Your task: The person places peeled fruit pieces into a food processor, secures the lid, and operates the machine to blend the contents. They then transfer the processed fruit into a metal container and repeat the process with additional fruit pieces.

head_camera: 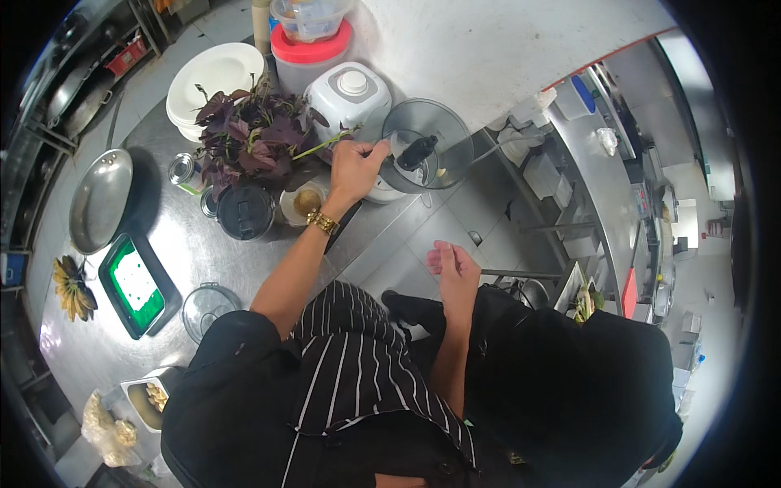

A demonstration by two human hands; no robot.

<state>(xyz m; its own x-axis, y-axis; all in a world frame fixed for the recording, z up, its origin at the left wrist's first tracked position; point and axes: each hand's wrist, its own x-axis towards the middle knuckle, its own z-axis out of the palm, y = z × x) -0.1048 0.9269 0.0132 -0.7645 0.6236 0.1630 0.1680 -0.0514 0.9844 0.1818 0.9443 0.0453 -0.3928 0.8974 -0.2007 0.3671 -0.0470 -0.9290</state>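
Note:
My left hand (359,171), with a gold watch on the wrist, is at the near left rim of a clear food processor bowl (454,140). Its thumb and bent fingers come together; whether they pinch something small cannot be told. Inside the bowl are a black blade hub (417,152) and a few pale pieces. The white motor base (348,100) stands behind. Purple leaves on green stems (256,137) lie left of this hand, above a black-lidded container (245,211) and a tub of brown granules (305,202). Over the floor, my right hand (453,263) has loosely curled fingers, its grip partly hidden.
Stacked white plates (213,79), a steel pan (102,201), a green-and-white tray (133,287), bananas (73,288) and a clear lid (210,311) are on the steel table (171,244). A person in dark clothing (567,390) is close on the right.

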